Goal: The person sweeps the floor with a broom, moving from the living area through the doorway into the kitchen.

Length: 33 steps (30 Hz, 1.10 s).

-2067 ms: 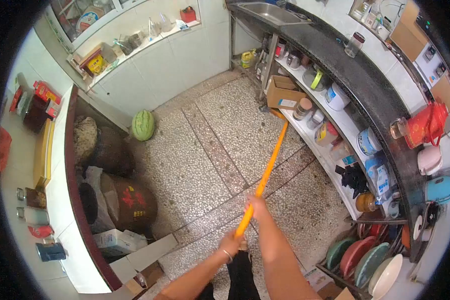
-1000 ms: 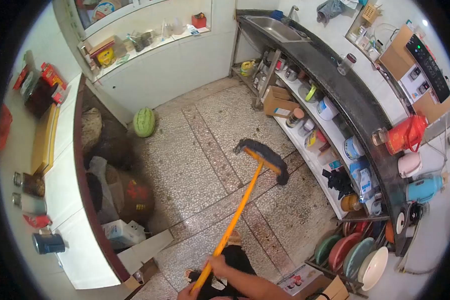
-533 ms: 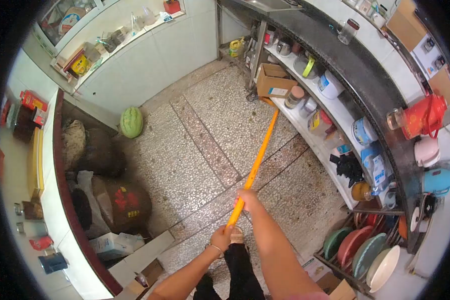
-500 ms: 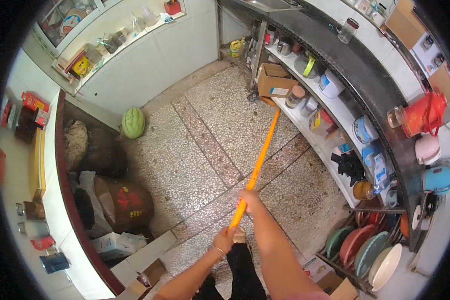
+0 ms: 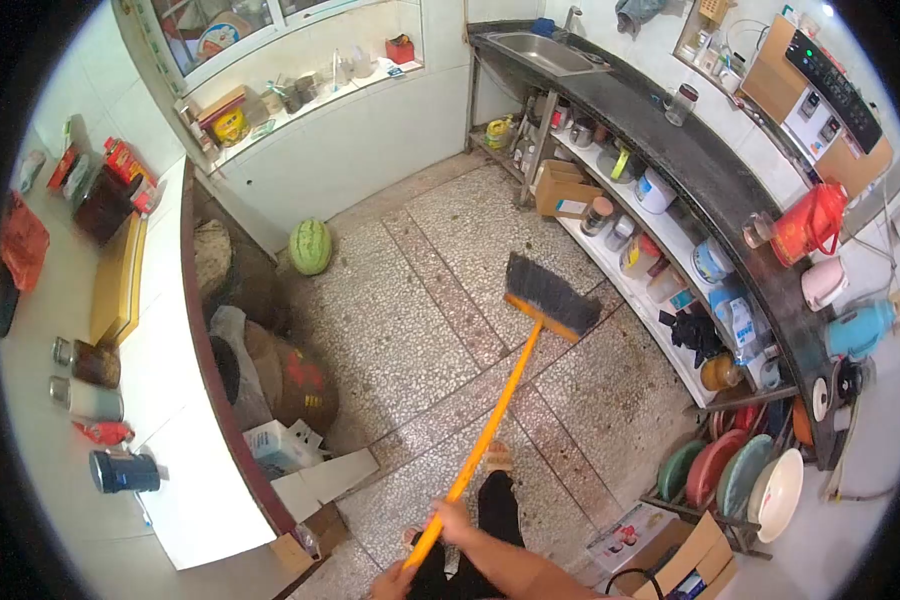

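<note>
A broom [image 5: 501,410] with an orange-yellow handle slants across the floor. Its dark bristles [image 5: 550,285] lie on the speckled floor near the right-hand shelves, fixed to an orange bar. Both hands are wrapped round the handle close to my body. My right hand [image 5: 453,522] grips it higher up, nearer the bristles. Lower down, at the bottom edge of the view, my left hand [image 5: 392,580] is closed on the handle's end part and is partly cut off.
A watermelon [image 5: 310,246] sits by the back wall. Shelves [image 5: 610,240] of jars and a cardboard box [image 5: 564,190] run under the dark counter [image 5: 690,150] on the right. Basins [image 5: 774,500] stand in a rack at lower right. A large brown jar [image 5: 295,385] is at left.
The broom's head has come out from beside the low shelf and cardboard box, toward me. Both hands have drawn back toward my body, down and left in view. The camera view has shifted too.
</note>
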Available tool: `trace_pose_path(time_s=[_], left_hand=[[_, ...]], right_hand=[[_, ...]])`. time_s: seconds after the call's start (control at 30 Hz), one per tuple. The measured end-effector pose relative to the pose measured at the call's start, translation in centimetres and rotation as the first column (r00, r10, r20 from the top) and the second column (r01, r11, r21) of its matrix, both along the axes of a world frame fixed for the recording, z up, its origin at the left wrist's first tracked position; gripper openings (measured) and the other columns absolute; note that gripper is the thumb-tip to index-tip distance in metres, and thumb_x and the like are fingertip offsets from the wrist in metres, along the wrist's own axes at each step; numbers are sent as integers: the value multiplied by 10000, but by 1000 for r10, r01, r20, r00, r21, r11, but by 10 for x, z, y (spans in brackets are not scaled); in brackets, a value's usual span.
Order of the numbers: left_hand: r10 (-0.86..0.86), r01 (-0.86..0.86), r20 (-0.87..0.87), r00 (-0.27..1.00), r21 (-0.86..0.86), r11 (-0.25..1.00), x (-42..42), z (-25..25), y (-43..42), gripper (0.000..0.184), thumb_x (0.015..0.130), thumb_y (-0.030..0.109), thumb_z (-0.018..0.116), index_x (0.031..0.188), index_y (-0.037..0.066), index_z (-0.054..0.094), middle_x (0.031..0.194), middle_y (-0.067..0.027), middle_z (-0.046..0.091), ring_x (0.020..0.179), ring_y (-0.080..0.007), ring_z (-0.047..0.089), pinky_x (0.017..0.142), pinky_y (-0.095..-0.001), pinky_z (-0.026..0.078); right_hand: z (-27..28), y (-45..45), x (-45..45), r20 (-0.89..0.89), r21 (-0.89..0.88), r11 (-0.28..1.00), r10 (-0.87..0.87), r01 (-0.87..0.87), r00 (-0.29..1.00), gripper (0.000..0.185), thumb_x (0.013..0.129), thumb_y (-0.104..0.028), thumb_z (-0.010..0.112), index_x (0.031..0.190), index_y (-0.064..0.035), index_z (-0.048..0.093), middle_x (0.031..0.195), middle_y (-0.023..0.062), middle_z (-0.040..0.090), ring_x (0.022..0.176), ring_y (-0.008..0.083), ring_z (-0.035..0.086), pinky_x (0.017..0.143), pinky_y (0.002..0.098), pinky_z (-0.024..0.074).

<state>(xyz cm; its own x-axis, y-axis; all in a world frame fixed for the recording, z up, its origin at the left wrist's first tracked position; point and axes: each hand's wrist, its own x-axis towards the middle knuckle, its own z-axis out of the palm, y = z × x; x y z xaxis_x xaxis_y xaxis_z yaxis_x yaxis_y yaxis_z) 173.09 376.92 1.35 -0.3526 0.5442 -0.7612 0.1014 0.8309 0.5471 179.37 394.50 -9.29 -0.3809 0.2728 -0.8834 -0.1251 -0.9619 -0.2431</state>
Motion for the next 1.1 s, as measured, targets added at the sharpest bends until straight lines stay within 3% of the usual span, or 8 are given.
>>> trace_pose_path(time_s=[0.13, 0.33, 0.4, 0.5, 0.67, 0.77, 0.97, 1.1], left_hand=[[22, -50, 258, 966, 100, 994, -23, 89, -40, 345, 837, 330, 413, 1074, 89, 477, 594, -1, 463, 480, -99, 413, 425, -237, 355], [41, -31, -65, 997, 142, 989, -2, 69, -2, 341, 824, 262, 445, 1107, 74, 471, 642, -44, 509, 498, -102, 437, 459, -243, 385], [61, 68, -276, 959, 435, 898, -1, 75, 54, 352, 811, 231, 471, 1133, 89, 454, 633, -43, 507, 503, -99, 442, 439, -244, 378], [128, -131, 116, 985, 18, 991, -18, 116, 159, 391, 810, 234, 471, 1179, 117, 410, 610, -8, 477, 469, -85, 413, 399, -227, 352], [287, -320, 579, 763, -48, 946, -13, 95, 308, 480, 809, 173, 487, 1234, 129, 266, 570, -15, 420, 369, -93, 349, 325, -218, 274], [269, -320, 617, 739, -29, 947, 2, 76, 392, 545, 804, 138, 474, 1268, 111, 189, 546, -1, 401, 366, -90, 340, 328, -215, 282], [138, -208, 477, 868, 96, 974, 22, 25, 470, 468, 803, 161, 468, 1229, 94, 286, 644, -54, 475, 471, -116, 441, 400, -244, 367], [16, -60, 256, 966, 163, 985, 46, -66, 404, 472, 798, 198, 475, 1219, 75, 304, 735, -99, 524, 552, -157, 496, 502, -275, 421]], right_hand=[[22, -89, -20, 19, -42, 999, 32, -31, 999, 140, 726, -106, 549, 710, -25, 436, 539, 74, 435, 423, 208, 472, 416, 366, 459], [82, -18, -16, 214, 176, 982, 36, -75, 976, 135, 706, -66, 530, 687, -14, 407, 546, 76, 437, 399, 191, 467, 384, 337, 443], [86, 31, -16, 181, 127, 989, 49, -72, 982, 129, 710, -68, 521, 691, -11, 407, 545, 81, 436, 411, 199, 472, 393, 345, 445], [65, 115, -12, 17, 178, 976, 128, -129, 992, 105, 725, -69, 486, 688, -10, 407, 551, 95, 431, 459, 224, 481, 432, 380, 452], [37, 277, -3, 30, 65, 986, 152, -153, 988, 72, 720, -53, 469, 691, -13, 417, 587, 102, 429, 498, 240, 480, 473, 409, 460], [48, 368, 7, 85, 117, 984, 123, -133, 989, 69, 712, -39, 479, 710, -17, 414, 591, 95, 417, 497, 234, 473, 474, 409, 465], [-5, 449, 22, 82, 114, 977, 172, -180, 982, 78, 722, -54, 497, 732, -30, 423, 592, 76, 421, 499, 224, 470, 504, 415, 468], [-44, 400, 35, 183, 171, 967, 159, -191, 970, 89, 731, -72, 496, 781, -54, 425, 564, 64, 410, 486, 223, 458, 483, 414, 458]])
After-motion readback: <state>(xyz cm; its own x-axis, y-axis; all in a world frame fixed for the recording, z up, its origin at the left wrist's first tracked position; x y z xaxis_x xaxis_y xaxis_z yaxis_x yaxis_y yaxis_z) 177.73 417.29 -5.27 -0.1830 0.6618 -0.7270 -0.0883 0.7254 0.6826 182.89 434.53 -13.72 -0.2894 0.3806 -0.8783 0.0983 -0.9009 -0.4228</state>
